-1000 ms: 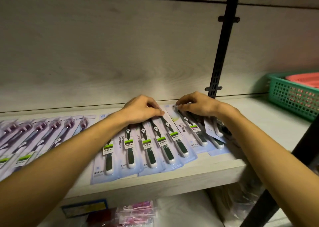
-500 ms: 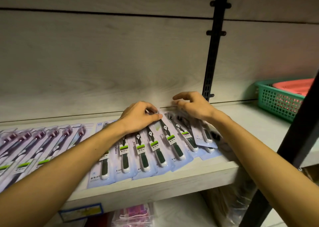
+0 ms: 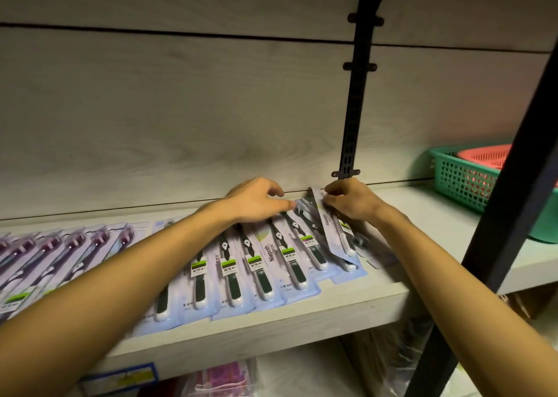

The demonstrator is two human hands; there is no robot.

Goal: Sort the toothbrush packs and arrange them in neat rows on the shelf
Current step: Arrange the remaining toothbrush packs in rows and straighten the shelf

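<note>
On the shelf (image 3: 302,315), right hand (image 3: 351,202) pinches a tilted pack (image 3: 330,230) — left hand (image 3: 256,200), fingers relaxed, presses the row (image 3: 256,264).

Your two forearms enter from the lower corners, bare from elbow to wrist, with no sleeve, watch or band on either. Your left hand (image 3: 256,199) and right hand (image 3: 351,202) are ungloved; no ring shows on the visible fingers.

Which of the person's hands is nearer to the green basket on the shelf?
Right. The right hand is left of the green basket, pinching a tilted toothbrush pack; the left hand is farther left.
</note>
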